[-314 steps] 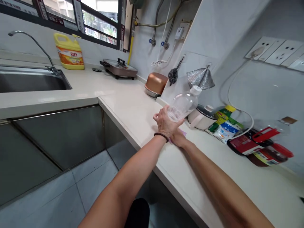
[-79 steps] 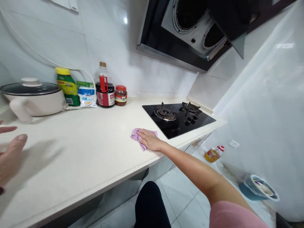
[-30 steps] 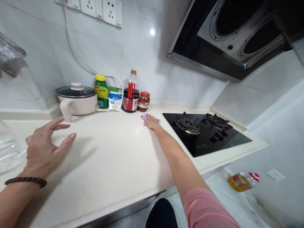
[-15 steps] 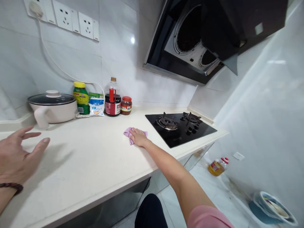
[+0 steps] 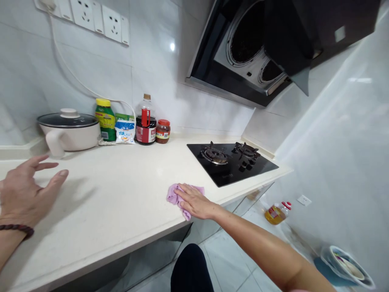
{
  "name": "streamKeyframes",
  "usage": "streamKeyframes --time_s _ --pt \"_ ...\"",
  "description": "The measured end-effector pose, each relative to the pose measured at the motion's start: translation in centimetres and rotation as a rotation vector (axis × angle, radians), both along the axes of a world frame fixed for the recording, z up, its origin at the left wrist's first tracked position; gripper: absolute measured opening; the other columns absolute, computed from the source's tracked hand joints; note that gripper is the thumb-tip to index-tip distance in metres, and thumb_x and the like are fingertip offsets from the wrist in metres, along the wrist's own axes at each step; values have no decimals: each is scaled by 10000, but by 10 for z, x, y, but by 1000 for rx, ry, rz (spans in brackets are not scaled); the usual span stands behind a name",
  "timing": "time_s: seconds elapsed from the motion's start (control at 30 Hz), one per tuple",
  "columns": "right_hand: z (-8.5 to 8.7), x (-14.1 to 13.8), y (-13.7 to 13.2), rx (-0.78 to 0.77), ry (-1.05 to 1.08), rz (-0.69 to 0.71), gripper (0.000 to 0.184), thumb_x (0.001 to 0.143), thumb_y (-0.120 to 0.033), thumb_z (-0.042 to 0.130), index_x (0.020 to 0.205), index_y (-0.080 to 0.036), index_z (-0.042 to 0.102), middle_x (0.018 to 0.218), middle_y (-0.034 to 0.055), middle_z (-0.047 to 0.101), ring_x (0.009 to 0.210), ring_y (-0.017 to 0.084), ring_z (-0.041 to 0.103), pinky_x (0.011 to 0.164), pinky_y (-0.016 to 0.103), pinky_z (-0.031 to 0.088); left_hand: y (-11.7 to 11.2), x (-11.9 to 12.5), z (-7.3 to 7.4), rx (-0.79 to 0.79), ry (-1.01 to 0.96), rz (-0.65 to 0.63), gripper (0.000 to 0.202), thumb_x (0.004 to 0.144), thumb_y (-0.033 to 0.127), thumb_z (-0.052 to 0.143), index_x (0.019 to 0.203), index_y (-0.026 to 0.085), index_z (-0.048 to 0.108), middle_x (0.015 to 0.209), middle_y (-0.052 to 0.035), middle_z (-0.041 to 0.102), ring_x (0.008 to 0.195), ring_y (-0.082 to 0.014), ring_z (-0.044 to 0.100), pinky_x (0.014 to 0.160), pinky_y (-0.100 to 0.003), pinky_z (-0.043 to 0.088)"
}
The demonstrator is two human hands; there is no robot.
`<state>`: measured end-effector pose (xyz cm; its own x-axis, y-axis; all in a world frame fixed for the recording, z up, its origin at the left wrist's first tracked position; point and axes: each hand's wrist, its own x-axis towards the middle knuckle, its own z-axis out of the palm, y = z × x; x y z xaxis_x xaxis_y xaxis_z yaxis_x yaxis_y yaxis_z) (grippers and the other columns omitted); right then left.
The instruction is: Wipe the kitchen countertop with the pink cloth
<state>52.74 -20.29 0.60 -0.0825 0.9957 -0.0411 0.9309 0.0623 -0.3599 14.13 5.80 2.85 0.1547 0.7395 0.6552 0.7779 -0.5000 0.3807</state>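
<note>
My right hand [image 5: 194, 201] presses a pink cloth [image 5: 174, 196] flat on the white countertop [image 5: 112, 207], close to the front edge. Part of the cloth is hidden under the palm, and its corners stick out to the left and below. Over the left end of the counter, my left hand [image 5: 28, 192] hovers with fingers apart and nothing in them. A beaded bracelet circles that wrist. The nearest thing to it is the cream electric pot [image 5: 71, 138] with a glass lid.
Along the wall stand a green jar [image 5: 105, 120], a white-and-blue packet [image 5: 125, 132], a dark sauce bottle [image 5: 146, 132] and a red-lidded jar [image 5: 163, 132]. A black gas hob [image 5: 225, 172] lies right, below the range hood [image 5: 219, 91]. An oil bottle [image 5: 275, 215] and basin [image 5: 346, 265] sit on the floor.
My right hand has slid the cloth toward the counter's front edge and slightly right. My left hand stays raised at the left, nearly unmoved. The view has shifted slightly.
</note>
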Motion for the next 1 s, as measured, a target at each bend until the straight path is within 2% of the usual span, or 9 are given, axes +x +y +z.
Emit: streamKeyframes --time_s 0.1,0.2,0.3,0.53,0.67,0.83,1.0 --pt "0 1 -3 -13 13 7 638 1073 -593 273 1648 -318 287 1728 15 145 1602 254 105 1313 512 126 -12 10 14 -34 -141 -26 634 926 607 433 1434 239 528 1282 -134 689 1311 -407 557 1112 -585 364" --pt "-1 7 18 -21 -6 9 649 1073 -598 256 1651 -303 282 1731 23 139 1603 252 93 1313 501 105 -15 16 19 -33 -157 -83 620 925 600 449 1408 224 544 1306 -138 677 1355 -403 531 1149 -589 331" --pt "-2 16 61 -17 -48 -1 650 1076 -584 267 1651 -279 289 1732 33 144 1603 251 97 1312 477 99 -14 18 16 -26 -155 -108 599 926 595 458 1379 216 559 1294 -137 677 1358 -392 530 1160 -567 324" --pt "-1 25 187 -20 -172 -117 602 1084 -483 297 1647 -271 301 1733 33 148 1597 265 132 1301 459 149 -10 17 11 -24 -135 -144 533 946 569 478 1374 259 546 1254 -98 690 1292 -336 562 1123 -513 322" --pt "-1 25 248 -19 -205 -174 602 1085 -479 268 1648 -270 296 1735 28 143 1591 261 157 1297 465 160 -6 15 10 -29 -117 -155 589 950 585 473 1411 224 525 1256 -126 701 1297 -344 551 1094 -505 334" --pt "-2 31 305 -10 -215 -233 613 1082 -493 229 1648 -267 296 1735 35 146 1592 262 150 1293 486 154 -1 12 5 -1 -96 -185 615 948 602 479 1432 224 500 1255 -127 703 1272 -343 554 1075 -503 340" --pt "-1 35 337 12 -214 -294 615 1079 -481 202 1646 -262 297 1731 58 167 1589 265 163 1280 520 170 0 9 5 2 -81 -196 616 965 579 493 1435 181 492 1247 -145 700 1239 -337 566 1056 -504 337"
